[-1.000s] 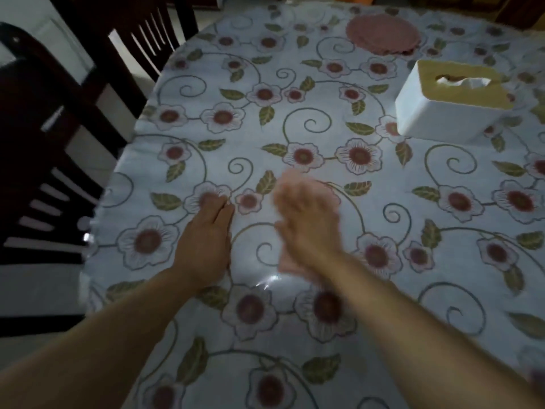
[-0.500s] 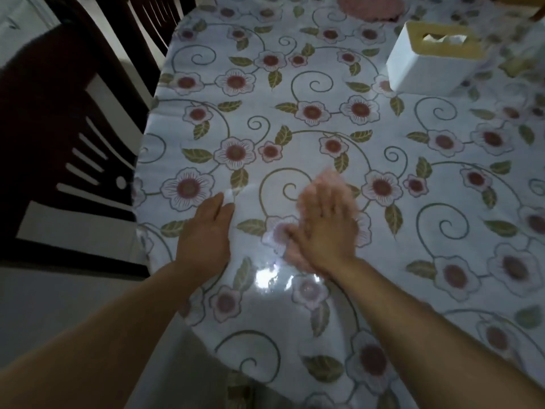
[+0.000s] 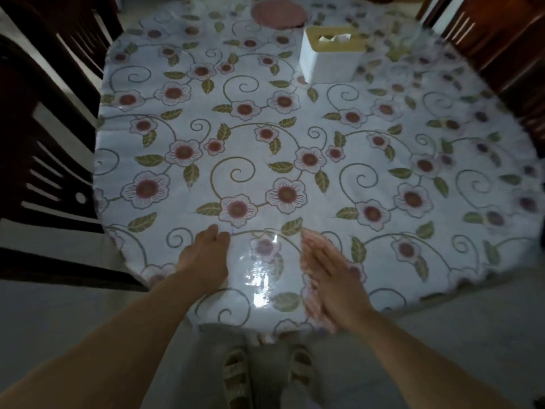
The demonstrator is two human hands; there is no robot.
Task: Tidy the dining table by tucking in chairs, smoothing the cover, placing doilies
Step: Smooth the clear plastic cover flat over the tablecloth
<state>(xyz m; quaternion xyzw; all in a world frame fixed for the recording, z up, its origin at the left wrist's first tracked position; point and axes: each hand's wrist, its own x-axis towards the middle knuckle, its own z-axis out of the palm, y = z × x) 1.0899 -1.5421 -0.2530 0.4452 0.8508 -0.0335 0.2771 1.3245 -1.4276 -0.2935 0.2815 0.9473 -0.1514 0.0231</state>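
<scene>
The pink doily (image 3: 312, 287) lay flat on the floral cover (image 3: 295, 160) at the near edge of the surface, just right of the glare patch; the right hand (image 3: 333, 278) pressed on it with straight fingers, its grip holding nothing but bearing down, seemingly to seat the doily flat and keep it from sliding on the glossy plastic; the doily showed only as a pink fringe along the hand's left side and past the fingertips. The left hand (image 3: 205, 258) rested palm-down on the cover just beside, apart from the doily, its grip slack and empty, likely bracing the cover so it would not ride along. Further out, a stack of pink doilies (image 3: 280, 13) sat at the far end, well apart, presumably the supply for other places; a white tissue box (image 3: 330, 57) stood near it. Dark wooden chairs (image 3: 38, 119) stood along the left and the far right (image 3: 501, 45); whether fully tucked in I could not tell.
</scene>
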